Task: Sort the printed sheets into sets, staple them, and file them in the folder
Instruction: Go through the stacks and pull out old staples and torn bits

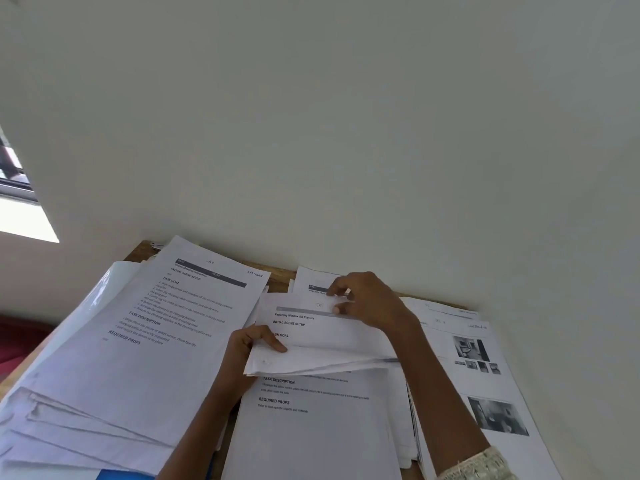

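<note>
Two hands are on one thin set (322, 344) of printed sheets, held just over the middle stack (311, 427).

- Your left hand (247, 348) grips the set's 8 o'clock corner. One of its fingers (273, 342) lies flat on the top sheet and the rest curl at the edge.
- Your right hand (369, 301) is at the set's 12 o'clock edge, fingers bent and pinching that edge.
- The top sheet is marked "D1". The set fans apart toward 4 o'clock.

Around the set:
- Left stack (138, 341), at 9 o'clock: loosely fanned, top sheet marked "A1".
- Right stack (485, 375), at 3 o'clock: top sheet carries grey photos, and your right forearm crosses it.
- One more sheet (311, 278) lies at 12 o'clock, partly under your right hand.
- A glossy sleeve (100, 292) shows beyond the left stack's outer edge.
- Blue corner (117, 475), at 7 o'clock on the bottom edge of view: you cannot tell what it is.
- Table (138, 252): wood, seen only at its far edge, against a pale wall (311, 133).
</note>
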`<state>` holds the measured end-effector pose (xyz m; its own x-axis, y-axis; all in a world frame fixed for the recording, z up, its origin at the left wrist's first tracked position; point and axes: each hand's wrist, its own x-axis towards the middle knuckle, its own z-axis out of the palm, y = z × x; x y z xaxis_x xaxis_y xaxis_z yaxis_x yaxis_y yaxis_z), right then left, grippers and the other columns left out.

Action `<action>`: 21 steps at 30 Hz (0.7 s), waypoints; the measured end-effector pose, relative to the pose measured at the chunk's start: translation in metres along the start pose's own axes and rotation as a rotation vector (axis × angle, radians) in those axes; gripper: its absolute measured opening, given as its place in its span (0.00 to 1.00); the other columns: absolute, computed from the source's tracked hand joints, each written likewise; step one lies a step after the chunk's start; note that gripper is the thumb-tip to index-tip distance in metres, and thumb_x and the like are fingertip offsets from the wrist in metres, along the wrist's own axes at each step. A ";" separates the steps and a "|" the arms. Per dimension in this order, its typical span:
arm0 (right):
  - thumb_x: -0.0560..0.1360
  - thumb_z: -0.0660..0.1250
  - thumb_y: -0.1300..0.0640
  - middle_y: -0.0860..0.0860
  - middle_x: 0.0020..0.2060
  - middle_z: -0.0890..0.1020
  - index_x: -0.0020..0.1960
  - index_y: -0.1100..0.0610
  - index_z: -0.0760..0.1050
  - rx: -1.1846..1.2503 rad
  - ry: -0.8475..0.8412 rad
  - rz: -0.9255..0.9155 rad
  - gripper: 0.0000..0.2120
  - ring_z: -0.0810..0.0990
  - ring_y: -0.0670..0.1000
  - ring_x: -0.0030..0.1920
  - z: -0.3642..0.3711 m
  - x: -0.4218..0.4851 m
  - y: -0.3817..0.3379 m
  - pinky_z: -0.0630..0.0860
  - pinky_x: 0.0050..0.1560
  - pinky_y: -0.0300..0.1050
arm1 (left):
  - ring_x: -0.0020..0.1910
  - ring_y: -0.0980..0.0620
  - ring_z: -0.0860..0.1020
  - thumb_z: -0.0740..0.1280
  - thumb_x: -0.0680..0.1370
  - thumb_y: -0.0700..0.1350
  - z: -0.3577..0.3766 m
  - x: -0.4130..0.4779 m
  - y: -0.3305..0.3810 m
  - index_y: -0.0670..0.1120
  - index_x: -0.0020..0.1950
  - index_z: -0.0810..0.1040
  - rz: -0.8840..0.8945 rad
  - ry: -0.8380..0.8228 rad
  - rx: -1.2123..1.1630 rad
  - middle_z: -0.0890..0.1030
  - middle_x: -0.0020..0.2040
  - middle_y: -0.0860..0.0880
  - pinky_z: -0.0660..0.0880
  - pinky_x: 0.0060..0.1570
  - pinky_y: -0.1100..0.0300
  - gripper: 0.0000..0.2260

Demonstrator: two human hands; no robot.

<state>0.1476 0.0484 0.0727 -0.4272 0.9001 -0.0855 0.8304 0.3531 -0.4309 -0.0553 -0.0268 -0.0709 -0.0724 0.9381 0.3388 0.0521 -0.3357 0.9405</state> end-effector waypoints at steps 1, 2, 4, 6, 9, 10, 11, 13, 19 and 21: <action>0.69 0.75 0.59 0.52 0.51 0.81 0.55 0.58 0.80 -0.021 -0.013 -0.004 0.15 0.74 0.46 0.45 0.003 0.002 -0.001 0.71 0.47 0.40 | 0.37 0.58 0.80 0.71 0.66 0.47 0.000 0.000 0.000 0.56 0.33 0.83 0.003 -0.002 -0.003 0.83 0.37 0.53 0.75 0.40 0.67 0.04; 0.68 0.77 0.58 0.52 0.50 0.81 0.54 0.58 0.80 -0.041 -0.001 -0.008 0.16 0.74 0.46 0.45 0.004 0.003 -0.003 0.70 0.46 0.40 | 0.37 0.58 0.79 0.71 0.66 0.47 0.001 0.001 -0.002 0.56 0.33 0.83 0.006 -0.003 -0.003 0.83 0.37 0.53 0.75 0.40 0.67 0.04; 0.65 0.78 0.54 0.49 0.44 0.80 0.48 0.56 0.80 -0.084 0.058 -0.017 0.14 0.73 0.46 0.44 0.007 0.003 -0.005 0.66 0.45 0.40 | 0.37 0.59 0.79 0.70 0.66 0.46 0.001 0.001 -0.001 0.56 0.35 0.83 0.001 -0.008 -0.010 0.82 0.36 0.54 0.75 0.39 0.68 0.05; 0.66 0.77 0.50 0.48 0.41 0.81 0.45 0.55 0.80 -0.189 0.123 -0.042 0.12 0.69 0.47 0.44 0.008 0.001 -0.008 0.62 0.47 0.41 | 0.36 0.60 0.79 0.69 0.67 0.46 0.001 0.001 0.002 0.57 0.36 0.83 0.000 -0.002 0.009 0.82 0.37 0.57 0.74 0.39 0.69 0.06; 0.72 0.72 0.49 0.48 0.41 0.79 0.51 0.54 0.82 -0.306 0.132 -0.067 0.12 0.69 0.49 0.46 0.008 -0.002 -0.012 0.60 0.49 0.40 | 0.34 0.61 0.78 0.68 0.66 0.46 0.001 0.001 0.003 0.58 0.37 0.83 0.007 0.011 0.042 0.82 0.35 0.59 0.74 0.37 0.69 0.07; 0.74 0.69 0.49 0.50 0.43 0.79 0.53 0.54 0.82 -0.328 0.130 -0.078 0.11 0.72 0.52 0.49 0.009 -0.004 -0.014 0.60 0.48 0.39 | 0.34 0.60 0.78 0.69 0.65 0.47 0.001 0.001 0.003 0.59 0.37 0.83 0.005 0.016 0.057 0.82 0.35 0.58 0.73 0.36 0.68 0.07; 0.76 0.67 0.50 0.52 0.46 0.80 0.54 0.53 0.82 -0.351 0.136 -0.091 0.11 0.73 0.53 0.51 0.011 -0.004 -0.013 0.60 0.48 0.39 | 0.34 0.60 0.79 0.71 0.64 0.47 0.001 0.001 0.003 0.58 0.37 0.83 -0.007 0.024 0.064 0.82 0.35 0.58 0.74 0.36 0.68 0.06; 0.78 0.64 0.51 0.55 0.48 0.80 0.56 0.52 0.81 -0.364 0.154 -0.116 0.11 0.74 0.55 0.53 0.016 -0.005 -0.012 0.64 0.50 0.40 | 0.35 0.58 0.80 0.75 0.64 0.45 0.002 0.002 0.005 0.57 0.38 0.83 -0.019 0.028 0.061 0.83 0.35 0.56 0.75 0.38 0.68 0.07; 0.67 0.76 0.59 0.48 0.26 0.76 0.39 0.53 0.77 -0.273 0.372 -0.220 0.07 0.69 0.51 0.32 0.031 -0.021 0.002 0.77 0.41 0.48 | 0.43 0.57 0.81 0.73 0.67 0.41 0.004 0.001 0.008 0.59 0.42 0.82 -0.028 0.028 0.085 0.83 0.41 0.57 0.76 0.43 0.69 0.12; 0.61 0.79 0.62 0.45 0.22 0.71 0.31 0.53 0.74 -0.247 0.437 -0.269 0.13 0.66 0.49 0.27 0.031 -0.027 0.003 0.72 0.38 0.41 | 0.44 0.57 0.81 0.73 0.67 0.41 0.005 0.001 0.008 0.58 0.43 0.82 -0.027 0.022 0.097 0.84 0.42 0.57 0.76 0.44 0.69 0.12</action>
<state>0.1509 0.0169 0.0458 -0.4911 0.7738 0.4001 0.7942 0.5864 -0.1592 -0.0503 -0.0285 -0.0632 -0.0970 0.9443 0.3145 0.1462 -0.2990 0.9430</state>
